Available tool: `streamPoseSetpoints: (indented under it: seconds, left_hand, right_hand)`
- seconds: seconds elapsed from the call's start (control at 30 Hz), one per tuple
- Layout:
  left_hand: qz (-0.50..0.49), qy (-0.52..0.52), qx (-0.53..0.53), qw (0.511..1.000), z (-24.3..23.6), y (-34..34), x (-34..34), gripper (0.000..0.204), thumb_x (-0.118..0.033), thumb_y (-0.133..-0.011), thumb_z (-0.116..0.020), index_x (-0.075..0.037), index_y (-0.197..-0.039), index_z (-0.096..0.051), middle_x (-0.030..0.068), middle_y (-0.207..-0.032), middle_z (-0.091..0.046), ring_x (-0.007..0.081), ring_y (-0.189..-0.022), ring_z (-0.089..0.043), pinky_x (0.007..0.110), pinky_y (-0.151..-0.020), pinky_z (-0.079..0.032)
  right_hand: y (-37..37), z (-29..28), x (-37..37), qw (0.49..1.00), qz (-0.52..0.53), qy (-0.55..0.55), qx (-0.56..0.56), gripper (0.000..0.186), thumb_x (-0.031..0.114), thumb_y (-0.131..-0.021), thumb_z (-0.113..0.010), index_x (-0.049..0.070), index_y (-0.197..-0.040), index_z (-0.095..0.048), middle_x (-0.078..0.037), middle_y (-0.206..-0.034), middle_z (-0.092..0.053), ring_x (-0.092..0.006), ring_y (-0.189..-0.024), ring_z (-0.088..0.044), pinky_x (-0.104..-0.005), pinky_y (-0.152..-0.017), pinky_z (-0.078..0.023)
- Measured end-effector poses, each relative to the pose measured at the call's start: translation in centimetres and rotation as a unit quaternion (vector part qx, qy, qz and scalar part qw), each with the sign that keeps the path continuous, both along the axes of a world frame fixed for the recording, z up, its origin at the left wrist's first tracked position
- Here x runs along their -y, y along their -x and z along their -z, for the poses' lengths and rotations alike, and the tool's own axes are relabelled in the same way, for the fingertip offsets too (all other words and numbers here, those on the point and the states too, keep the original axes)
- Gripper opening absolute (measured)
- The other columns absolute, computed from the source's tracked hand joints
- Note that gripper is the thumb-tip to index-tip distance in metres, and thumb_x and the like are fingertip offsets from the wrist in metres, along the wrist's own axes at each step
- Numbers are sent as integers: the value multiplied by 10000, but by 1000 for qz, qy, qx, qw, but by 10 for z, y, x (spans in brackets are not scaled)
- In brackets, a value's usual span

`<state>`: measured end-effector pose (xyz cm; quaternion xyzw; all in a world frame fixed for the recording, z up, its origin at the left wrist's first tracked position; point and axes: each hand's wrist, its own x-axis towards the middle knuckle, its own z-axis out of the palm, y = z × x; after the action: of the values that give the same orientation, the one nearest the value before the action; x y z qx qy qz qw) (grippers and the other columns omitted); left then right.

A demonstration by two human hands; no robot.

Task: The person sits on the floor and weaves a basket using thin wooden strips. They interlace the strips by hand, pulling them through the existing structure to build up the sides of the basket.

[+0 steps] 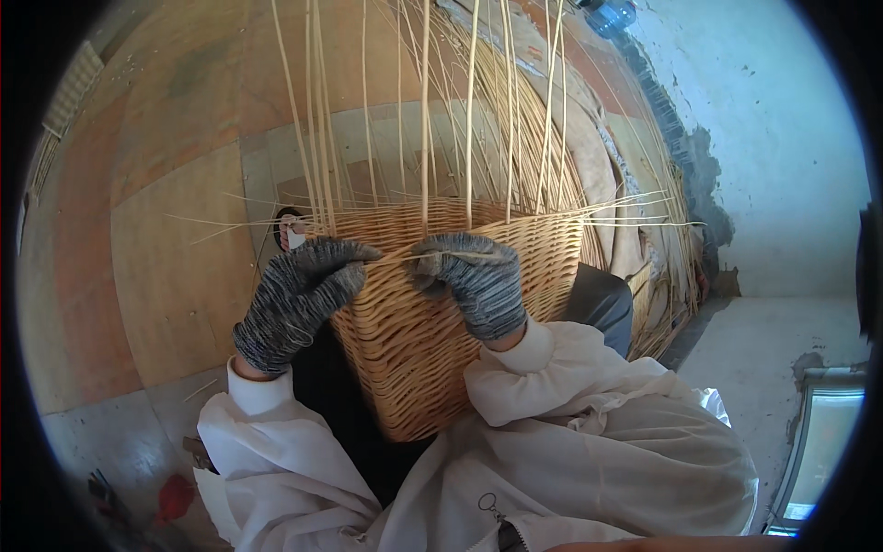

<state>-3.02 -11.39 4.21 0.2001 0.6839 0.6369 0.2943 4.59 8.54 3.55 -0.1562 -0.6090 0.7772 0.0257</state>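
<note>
A woven wicker basket (414, 340) rests on my lap, its tall upright stakes (470, 120) rising from the rim. Both my hands wear grey knitted work gloves. My left hand (308, 290) is at the near left corner of the rim, thumb and fingers pinched together; what they hold, if anything, is too small to make out. Close to its right, my right hand (474, 276) pinches a thin wicker strand (405, 257) that runs along the rim between the two hands.
Loose strand ends stick out past both sides of the rim. A large bundle of long wicker rods (524, 101) lies beyond the basket, beside a cloth (589, 147). A worn wall (763, 138) stands at the right. Tools and a red object (175, 497) lie on the floor at lower left.
</note>
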Motion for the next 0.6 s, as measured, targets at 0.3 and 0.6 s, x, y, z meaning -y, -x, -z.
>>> streamPoseSetpoints:
  seconds: [0.3, 0.6]
  left_hand:
    - [-303, -108, 5, 947, 24, -34, -47, 198, -34, -811, -559, 18, -983, -642, 60, -923, -618, 143, -855, -549, 272, -849, -415]
    - [-145, -4, -27, 989, 14, -27, -26, 299, -49, -812, -595, -24, -1110, -584, 83, -1014, -600, 172, -928, -546, 287, -877, -414]
  right_hand:
    - [62, 3, -35, 827, -14, -499, -257, 160, 100, -789, -611, 11, -919, -636, -112, -810, -630, -192, -732, -623, -261, -611, -501]
    - [21, -15, -39, 821, -90, -522, -212, 391, 102, -734, -657, 77, -1115, -573, -123, -938, -608, -263, -826, -594, -345, -744, -497]
